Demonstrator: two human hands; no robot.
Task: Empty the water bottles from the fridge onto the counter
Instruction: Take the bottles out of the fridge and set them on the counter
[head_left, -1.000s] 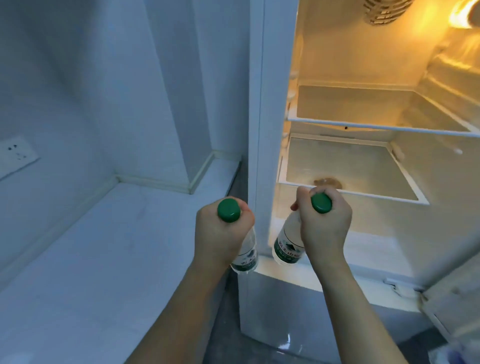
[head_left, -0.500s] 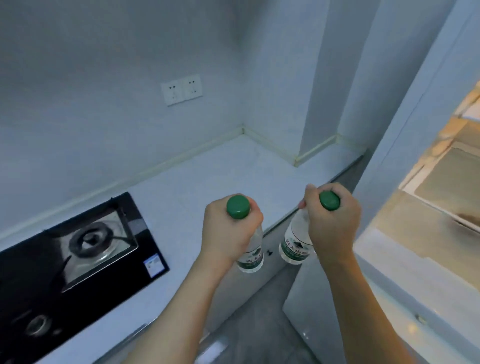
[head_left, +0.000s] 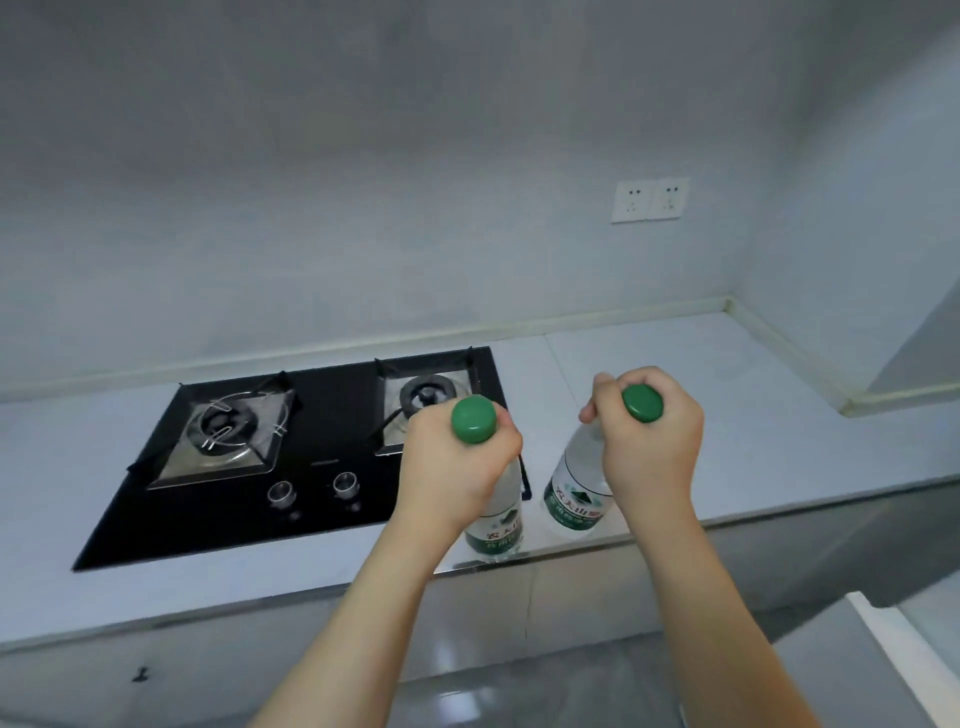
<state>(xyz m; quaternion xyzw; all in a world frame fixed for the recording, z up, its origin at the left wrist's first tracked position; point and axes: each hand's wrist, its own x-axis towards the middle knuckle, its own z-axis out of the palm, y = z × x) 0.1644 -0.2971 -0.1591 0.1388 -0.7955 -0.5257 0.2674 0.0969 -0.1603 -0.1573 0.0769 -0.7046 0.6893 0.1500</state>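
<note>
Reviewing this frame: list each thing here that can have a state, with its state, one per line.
Left hand: closed around the neck of the left bottle.
Right hand: closed around the neck of the right bottle.
Left bottle: capped, upright, at the counter's front edge; contact unclear.
Right bottle: capped, tilted slightly, over the counter.
Gas hob: no flame, nothing on the burners.
Wall sockets: nothing plugged in.

Right bottle (head_left: 574, 493): green-and-white label with a mountain mark and white Chinese characters, too blurred to read. Left bottle (head_left: 496, 525): same label, equally unreadable.
</note>
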